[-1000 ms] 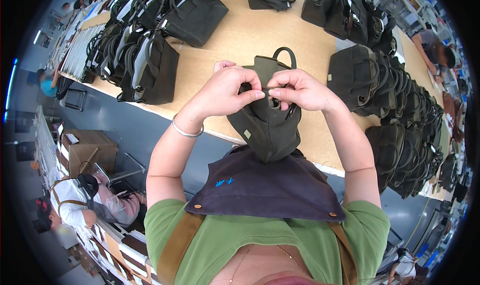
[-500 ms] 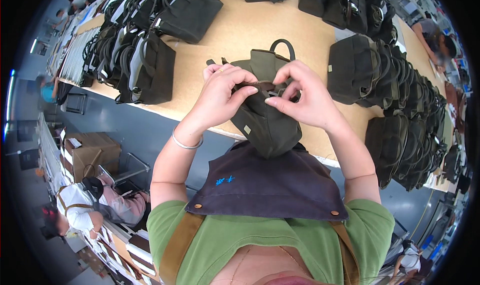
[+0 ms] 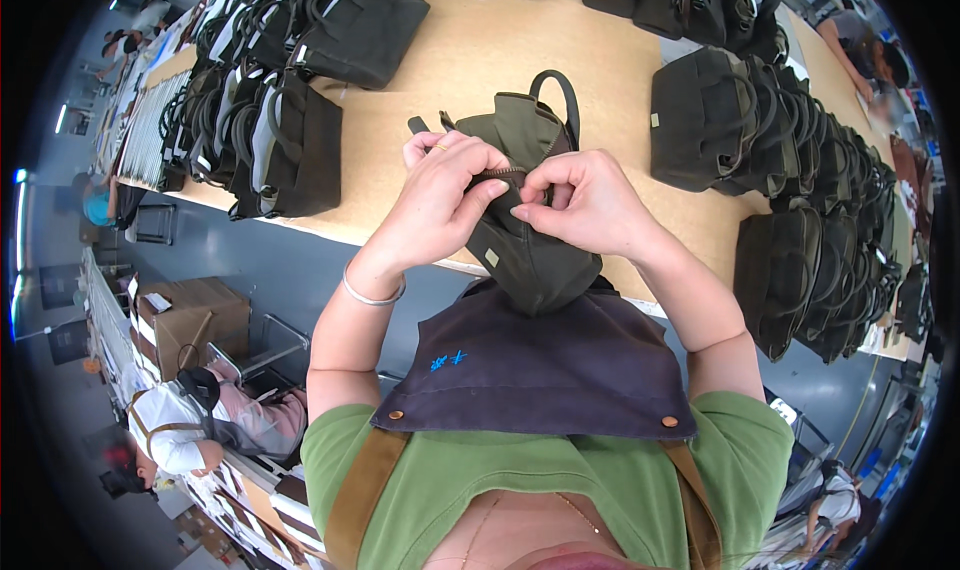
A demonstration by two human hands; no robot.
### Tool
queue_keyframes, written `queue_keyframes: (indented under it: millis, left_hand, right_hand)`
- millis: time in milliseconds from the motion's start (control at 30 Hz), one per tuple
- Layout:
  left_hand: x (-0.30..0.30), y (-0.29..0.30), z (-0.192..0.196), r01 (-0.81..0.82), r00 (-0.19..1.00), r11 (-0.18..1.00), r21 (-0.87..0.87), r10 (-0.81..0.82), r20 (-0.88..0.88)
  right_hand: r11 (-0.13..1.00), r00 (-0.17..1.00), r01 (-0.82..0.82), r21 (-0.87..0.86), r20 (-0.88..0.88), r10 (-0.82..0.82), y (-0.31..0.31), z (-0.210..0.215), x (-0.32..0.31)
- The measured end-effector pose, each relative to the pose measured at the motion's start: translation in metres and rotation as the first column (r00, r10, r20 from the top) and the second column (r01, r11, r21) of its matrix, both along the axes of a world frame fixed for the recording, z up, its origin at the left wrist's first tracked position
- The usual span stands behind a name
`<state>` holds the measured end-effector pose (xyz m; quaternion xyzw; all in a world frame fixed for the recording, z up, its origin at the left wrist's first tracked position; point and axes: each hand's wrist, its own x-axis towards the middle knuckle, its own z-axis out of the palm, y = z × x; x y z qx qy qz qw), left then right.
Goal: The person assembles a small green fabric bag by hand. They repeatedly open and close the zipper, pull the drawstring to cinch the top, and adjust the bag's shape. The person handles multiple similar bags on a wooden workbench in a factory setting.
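An olive-green bag (image 3: 530, 260) with a black loop handle rests upright against my dark apron, over the edge of the wooden table (image 3: 480, 80). My left hand (image 3: 440, 195) grips its upper left side, fingers curled over the zipper line. Pinching at the zipper near the bag's top middle is my right hand (image 3: 580, 205), with thumb and fingers closed together. Both hands touch the bag and nearly meet at its centre. The zipper pull itself is hidden under my fingers.
Rows of dark bags stand on the table at the left (image 3: 270, 110) and right (image 3: 800, 220), with more at the far edge (image 3: 690, 0). A cardboard box (image 3: 190, 320) and a seated person (image 3: 210, 430) are below left on the floor.
The bag and both hands have stayed close together at the zipper. My right hand's fingers have tightened into a pinch nearer the bag's centre.
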<state>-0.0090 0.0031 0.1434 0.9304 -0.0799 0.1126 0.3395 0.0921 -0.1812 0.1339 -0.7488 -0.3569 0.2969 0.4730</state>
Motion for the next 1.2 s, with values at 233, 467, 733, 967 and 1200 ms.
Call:
queue_keyframes:
  millis: [233,467,733,967,1200]
  left_hand:
    - [0.001,0.004,0.0,0.007,0.999,0.999,-0.046,-0.01,-0.052]
    - [0.0,0.002,-0.005,-0.032,0.998,0.998,-0.058,0.029,-0.057]
    - [-0.001,0.002,-0.007,0.024,0.999,1.0,-0.003,-0.025,-0.044]
    - [-0.003,0.016,0.014,0.036,0.997,0.996,0.086,-0.041,0.059]
    - [-0.004,0.017,0.004,-0.071,0.989,0.964,0.257,0.034,0.147]
  right_hand:
    - [1.0,0.99,0.005,0.018,0.142,-0.008,-0.003,0.004,-0.001]
    - [0.996,0.969,-0.079,0.037,0.238,0.068,-0.004,0.005,0.0]
    - [0.937,0.732,-0.35,0.025,0.631,0.256,-0.012,0.002,0.04]
    - [0.894,0.773,-0.319,-0.314,0.459,0.437,-0.013,0.041,0.031]
    - [0.894,0.8,-0.355,-0.274,0.406,0.442,-0.005,0.023,0.028]
